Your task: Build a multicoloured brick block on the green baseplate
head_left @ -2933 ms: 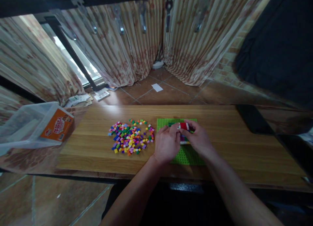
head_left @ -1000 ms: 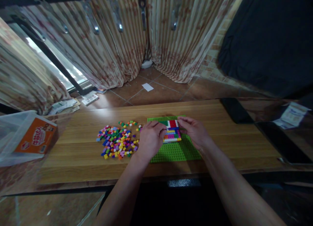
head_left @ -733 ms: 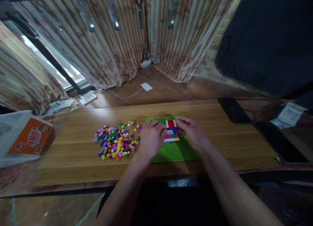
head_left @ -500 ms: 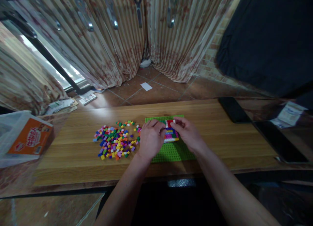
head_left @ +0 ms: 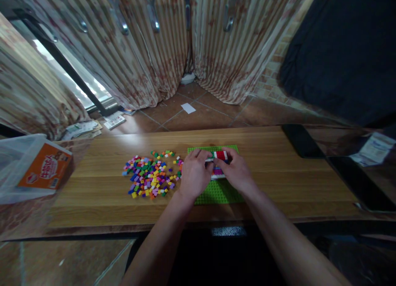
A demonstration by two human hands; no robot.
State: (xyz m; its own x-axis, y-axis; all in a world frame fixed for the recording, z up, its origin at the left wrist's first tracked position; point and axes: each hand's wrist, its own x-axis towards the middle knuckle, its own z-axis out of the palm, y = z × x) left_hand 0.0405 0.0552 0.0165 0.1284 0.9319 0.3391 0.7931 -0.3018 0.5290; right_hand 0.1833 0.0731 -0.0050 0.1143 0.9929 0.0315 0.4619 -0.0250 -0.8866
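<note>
A small build of multicoloured toy bricks (head_left: 219, 173), with red and white bricks along its far side, stands on a green studded baseplate (head_left: 216, 195). My left hand (head_left: 195, 174) is curled at its left side, thumb and index finger closed on the edge. From the right, my right hand (head_left: 237, 173) grips the build, its thumb across the top and its fingers at the far right corner. Both hands cover much of the build, so any single brick between the fingertips is hidden. A pile of loose small bricks (head_left: 148, 176) lies left of the baseplate.
The wooden table (head_left: 287, 183) carries two dark phone-like slabs, one farther back (head_left: 301, 141) and one at the right end (head_left: 359, 183). A clear plastic bin (head_left: 20, 154) with an orange label stands at the left. Striped curtains (head_left: 148, 63) hang behind the table.
The whole view has shifted slightly. My right thumb has moved left across the build and covers more of its middle. My left hand remains at the left edge.
</note>
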